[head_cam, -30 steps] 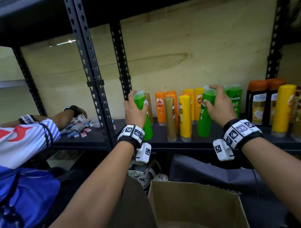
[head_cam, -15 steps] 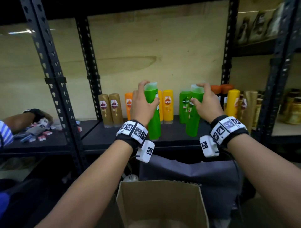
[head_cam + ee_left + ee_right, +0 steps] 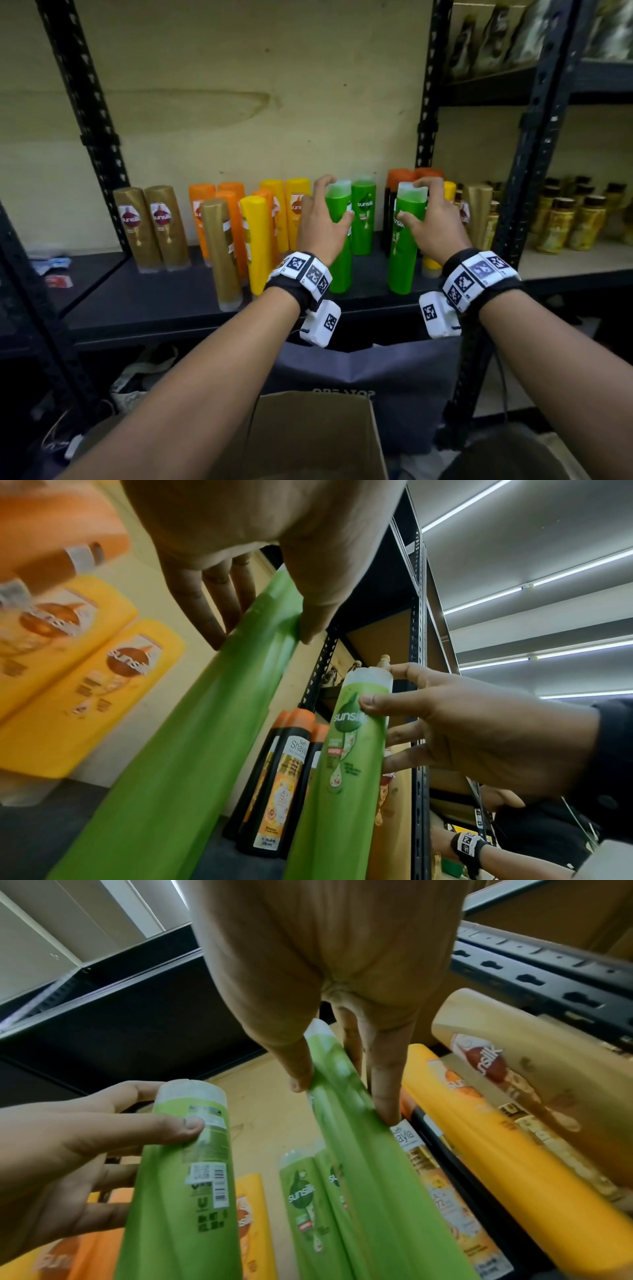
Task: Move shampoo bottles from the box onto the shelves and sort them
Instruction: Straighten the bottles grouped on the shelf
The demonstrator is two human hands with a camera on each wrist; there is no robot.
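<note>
Two green shampoo bottles stand upright near the front of the black shelf (image 3: 154, 301). My left hand (image 3: 337, 198) grips the left green bottle (image 3: 339, 260) near its cap, thumb on one side and fingers on the other (image 3: 263, 639). My right hand (image 3: 412, 200) grips the right green bottle (image 3: 402, 253) the same way (image 3: 342, 1100). A third green bottle (image 3: 363, 219) stands just behind, between my hands. The open cardboard box (image 3: 308, 438) sits below me; its inside is hidden.
Left of my hands stand gold bottles (image 3: 150, 229), orange bottles (image 3: 202, 205) and yellow bottles (image 3: 257, 240). Black bottles with orange caps (image 3: 394, 185) and a black post (image 3: 424, 102) lie right. Amber bottles (image 3: 565, 222) fill the neighbouring shelf. Another person's wrist (image 3: 469, 848) shows far right.
Both hands have carried their green bottles rightwards along the shelf, from in front of the orange and yellow bottles to beside the standing green one. My view has swung right too.
</note>
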